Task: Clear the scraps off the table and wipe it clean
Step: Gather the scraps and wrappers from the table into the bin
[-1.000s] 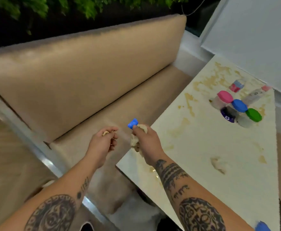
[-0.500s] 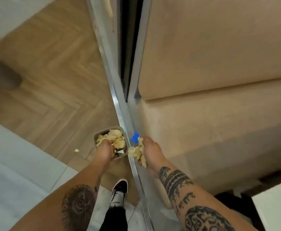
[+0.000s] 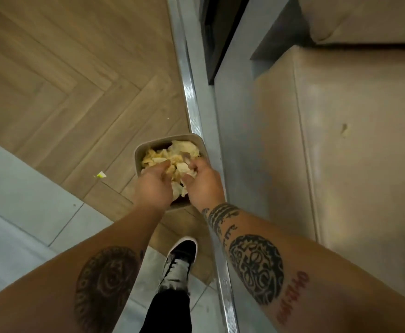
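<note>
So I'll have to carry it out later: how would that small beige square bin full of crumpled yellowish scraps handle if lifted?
The small beige square bin probably lifts light, since the crumpled yellowish scraps look papery. It's heaped to the rim, so tilting likely spills pieces; one scrap already lies on the floor.

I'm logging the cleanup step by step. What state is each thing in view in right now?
bin: upright on the floor, open-topped, heaped with scraps.
scraps: crumpled, yellow-stained, piled to the rim.
left hand: over the bin, fingers down in the scraps; grip unclear.
right hand: over the bin, fingers curled among the scraps; grip unclear.
stray scrap: lying on the floor, left of the bin.
shoe: planted on the floor.
</note>
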A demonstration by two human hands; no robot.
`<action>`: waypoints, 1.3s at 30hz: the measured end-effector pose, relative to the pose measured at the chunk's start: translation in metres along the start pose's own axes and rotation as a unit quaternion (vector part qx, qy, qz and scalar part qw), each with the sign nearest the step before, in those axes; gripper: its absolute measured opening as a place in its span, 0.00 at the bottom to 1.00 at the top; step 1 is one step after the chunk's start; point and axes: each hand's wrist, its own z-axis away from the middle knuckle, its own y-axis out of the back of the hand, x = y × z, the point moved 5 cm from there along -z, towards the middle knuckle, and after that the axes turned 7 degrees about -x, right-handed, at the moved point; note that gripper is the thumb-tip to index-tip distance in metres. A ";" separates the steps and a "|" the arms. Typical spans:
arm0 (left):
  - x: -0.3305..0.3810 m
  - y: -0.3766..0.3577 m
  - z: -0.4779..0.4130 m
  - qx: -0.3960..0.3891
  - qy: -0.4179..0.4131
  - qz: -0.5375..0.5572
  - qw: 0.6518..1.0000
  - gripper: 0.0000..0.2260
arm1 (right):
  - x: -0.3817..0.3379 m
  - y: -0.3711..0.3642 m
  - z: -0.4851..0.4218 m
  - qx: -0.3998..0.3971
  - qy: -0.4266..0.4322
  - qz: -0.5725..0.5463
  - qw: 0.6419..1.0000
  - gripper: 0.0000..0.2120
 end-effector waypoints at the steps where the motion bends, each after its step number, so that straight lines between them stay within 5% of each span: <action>1: -0.009 -0.014 -0.011 -0.030 -0.011 -0.032 0.999 0.22 | 0.006 -0.009 -0.017 0.000 0.010 0.026 1.000 0.11; 7: -0.049 -0.075 -0.053 -0.215 0.012 -0.214 0.953 0.33 | 0.055 -0.085 -0.086 -0.144 0.079 0.345 0.924 0.24; 12: -0.061 -0.085 -0.074 -0.223 0.015 -0.187 0.957 0.29 | 0.061 -0.091 -0.092 -0.205 0.085 0.466 0.857 0.23; 19: -0.023 -0.036 -0.029 -0.137 0.047 -0.105 0.984 0.30 | 0.021 -0.032 -0.033 -0.150 0.042 0.248 0.956 0.20; 25: 0.016 0.013 0.020 -0.082 0.045 -0.077 0.993 0.24 | -0.012 0.031 0.052 -0.098 -0.019 0.068 0.993 0.21; 31: 0.104 0.059 0.101 -0.048 0.032 0.037 0.998 0.21 | -0.052 0.102 0.148 0.030 -0.042 -0.083 0.995 0.15; 39: 0.311 0.098 0.233 -0.095 -0.111 0.177 0.973 0.15 | -0.123 0.266 0.300 0.195 0.013 -0.194 0.961 0.13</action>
